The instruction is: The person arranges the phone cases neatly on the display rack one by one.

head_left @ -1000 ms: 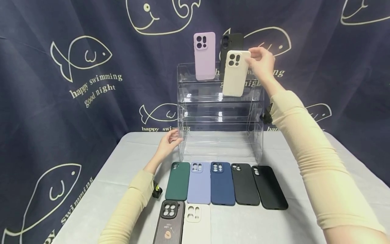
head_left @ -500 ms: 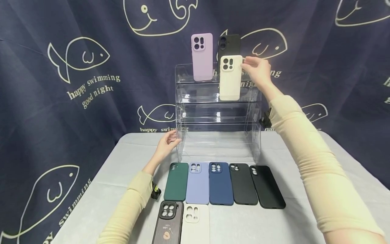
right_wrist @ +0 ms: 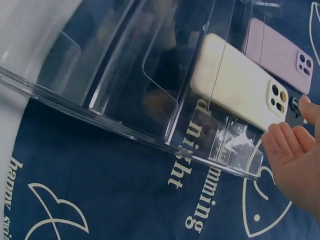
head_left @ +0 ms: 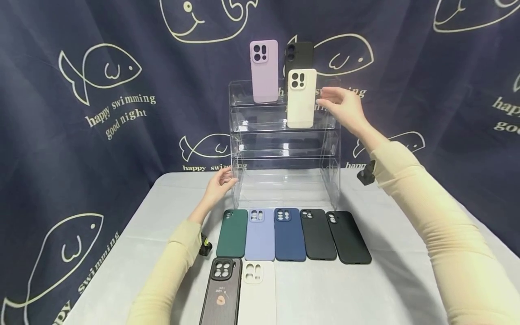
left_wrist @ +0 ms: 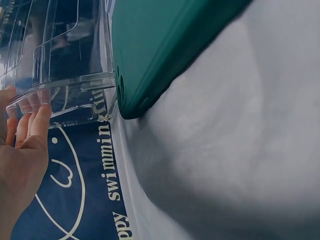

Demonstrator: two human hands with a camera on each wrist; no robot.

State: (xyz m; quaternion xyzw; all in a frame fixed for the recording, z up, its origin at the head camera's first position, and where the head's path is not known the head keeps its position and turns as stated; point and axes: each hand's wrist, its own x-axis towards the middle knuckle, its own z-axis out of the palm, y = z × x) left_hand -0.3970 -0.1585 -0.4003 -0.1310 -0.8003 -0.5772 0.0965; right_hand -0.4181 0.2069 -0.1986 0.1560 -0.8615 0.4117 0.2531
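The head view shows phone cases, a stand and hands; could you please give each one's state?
Clear stand: upright
Lilac case: upright, top tier
Cream case: upright, second tier
Upper black case: upright, partly hidden
Green case: lying flat
Periwinkle case: lying flat
Navy case: lying flat
Charcoal case: lying flat
Lower black case: lying flat
Patterned case: lying flat
White case: lying flat
Left hand: touching the stand's side
Right hand: near cream case, not gripping
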